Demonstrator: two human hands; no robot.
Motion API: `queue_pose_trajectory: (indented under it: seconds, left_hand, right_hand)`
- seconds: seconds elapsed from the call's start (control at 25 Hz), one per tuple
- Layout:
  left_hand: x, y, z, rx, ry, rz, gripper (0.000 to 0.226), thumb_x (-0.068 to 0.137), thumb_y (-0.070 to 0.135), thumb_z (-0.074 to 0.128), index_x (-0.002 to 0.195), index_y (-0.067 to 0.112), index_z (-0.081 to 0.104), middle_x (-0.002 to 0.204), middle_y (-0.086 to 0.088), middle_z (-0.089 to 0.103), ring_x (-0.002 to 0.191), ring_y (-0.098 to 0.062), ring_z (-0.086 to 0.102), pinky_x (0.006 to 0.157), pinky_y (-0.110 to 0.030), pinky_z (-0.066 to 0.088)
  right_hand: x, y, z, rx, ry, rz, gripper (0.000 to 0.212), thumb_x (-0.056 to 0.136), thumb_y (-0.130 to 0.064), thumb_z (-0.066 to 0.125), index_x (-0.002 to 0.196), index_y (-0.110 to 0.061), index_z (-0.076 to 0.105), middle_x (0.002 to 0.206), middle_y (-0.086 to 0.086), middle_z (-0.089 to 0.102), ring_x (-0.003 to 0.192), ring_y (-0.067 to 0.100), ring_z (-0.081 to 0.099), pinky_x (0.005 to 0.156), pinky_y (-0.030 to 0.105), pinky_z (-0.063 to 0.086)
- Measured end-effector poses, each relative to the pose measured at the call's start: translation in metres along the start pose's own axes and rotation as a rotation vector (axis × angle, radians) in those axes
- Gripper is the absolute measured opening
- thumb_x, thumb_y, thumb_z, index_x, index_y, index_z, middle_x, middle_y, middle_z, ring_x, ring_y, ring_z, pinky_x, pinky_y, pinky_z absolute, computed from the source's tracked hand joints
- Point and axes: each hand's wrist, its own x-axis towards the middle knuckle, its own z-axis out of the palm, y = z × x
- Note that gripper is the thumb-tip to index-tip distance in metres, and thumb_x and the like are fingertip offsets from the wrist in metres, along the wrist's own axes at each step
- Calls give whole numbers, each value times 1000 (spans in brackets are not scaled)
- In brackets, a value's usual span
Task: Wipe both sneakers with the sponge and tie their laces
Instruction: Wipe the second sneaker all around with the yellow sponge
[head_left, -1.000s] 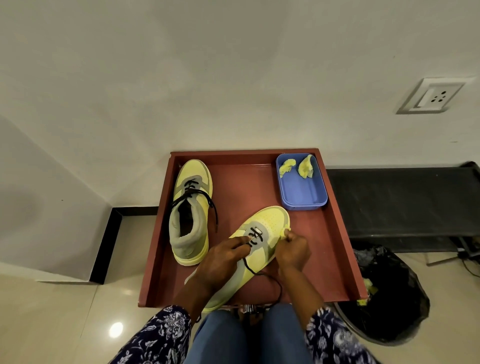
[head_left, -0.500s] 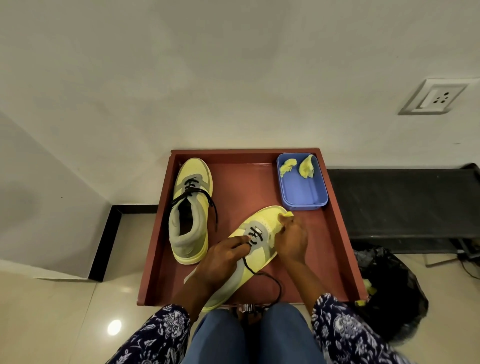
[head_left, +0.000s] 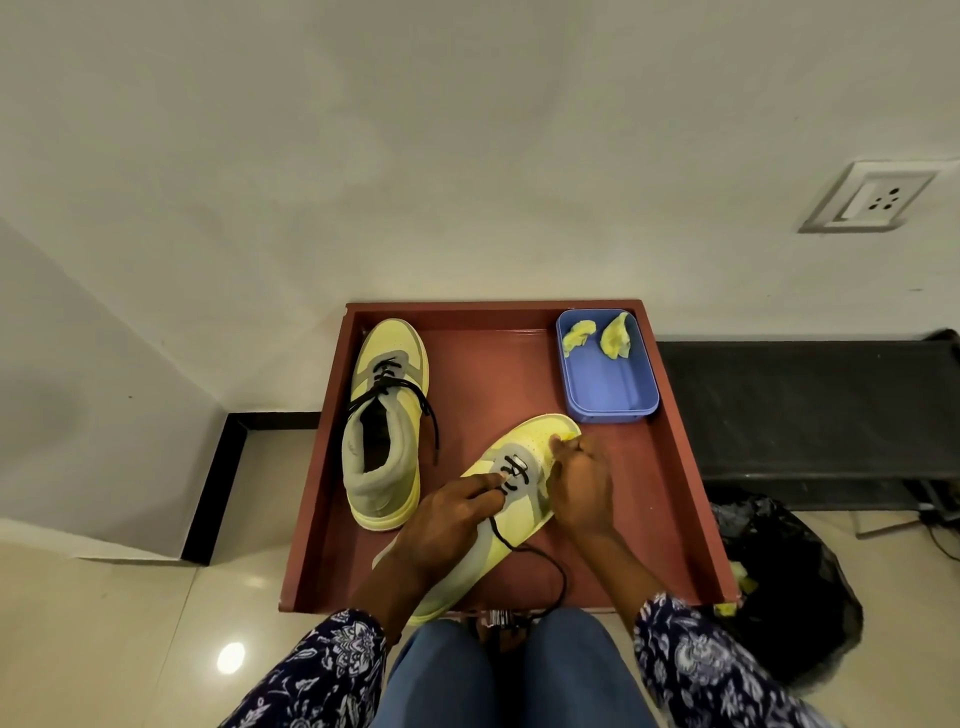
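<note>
Steadying the near sneaker (head_left: 519, 462) at centre frame, the left hand (head_left: 447, 525) curls over its laces, so the right hand (head_left: 582, 483) can rub a pinched sponge (barely visible) across the toe; the other sneaker (head_left: 387, 421) waits centre left.

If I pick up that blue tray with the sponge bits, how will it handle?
The blue tray looks like thin plastic, so probably light and slightly flexible. Its flat base suggests it slides rather than tips on the red tray. The two loose sponge pieces may shift if tilted.
</note>
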Motion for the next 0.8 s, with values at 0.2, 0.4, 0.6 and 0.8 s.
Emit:
queue_pose_trajectory:
  seconds: [0.2, 0.4, 0.6, 0.8]
  left_hand:
    - [0, 2, 0, 3, -2, 2, 27, 73, -3, 46, 86, 21, 42, 106, -10, 69, 90, -27, 69, 56, -24, 55]
    - [0, 3, -1, 9, -12, -8, 38, 66, -10, 53, 84, 21, 40, 106, -10, 69, 90, -28, 69, 54, -23, 53]
    - [-1, 1, 0, 15, -18, -8, 27, 71, 0, 31, 85, 20, 41, 107, -10, 69, 92, -27, 69, 56, -24, 55]
    - [-1, 4, -1, 0, 7, -7, 23, 72, 2, 36, 86, 20, 43, 104, -11, 70, 89, -27, 69, 60, -24, 54]
  right_hand:
    - [41, -16, -19, -429, -61, -79, 37, 87, -2, 47, 122, -5, 58, 119, 18, 52, 111, 34, 50, 89, 30, 42]
    - [25, -23, -9, -456, -107, -124, 37, 86, -6, 52, 123, -6, 56, 124, 15, 49, 118, 32, 45, 94, 29, 41]
    - [2, -25, -1, -431, -181, -264, 46, 87, -10, 54, 132, -10, 49, 120, 14, 52, 114, 31, 46, 87, 31, 45]
    - [16, -7, -12, -446, -237, -397, 19, 92, -12, 49, 104, -13, 63, 109, 11, 51, 102, 29, 48, 82, 33, 39]
